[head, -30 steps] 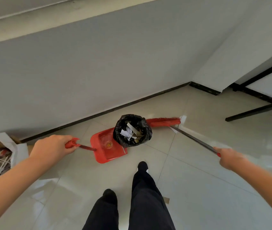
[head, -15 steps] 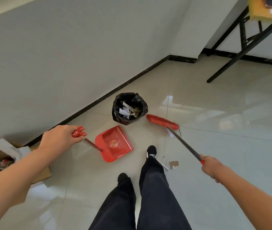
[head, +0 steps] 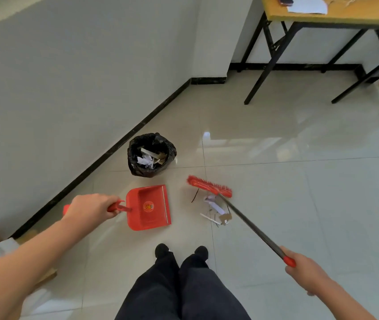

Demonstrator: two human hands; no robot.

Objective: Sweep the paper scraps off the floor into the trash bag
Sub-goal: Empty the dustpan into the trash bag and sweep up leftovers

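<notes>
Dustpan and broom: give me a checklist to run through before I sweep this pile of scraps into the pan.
1. Grip of left hand on the dustpan handle: ok.
2. Grip of right hand on the broom handle's end: ok.
3. Open lip of the dustpan faces the paper scraps: ok.
4. Lip flat on the floor: cannot tell.
5. Scraps lie between broom head and dustpan: not ok; the head sits beyond the pile, not on the side away from the pan.
6. Mouth of trash bag open, bag upright: ok.
</notes>
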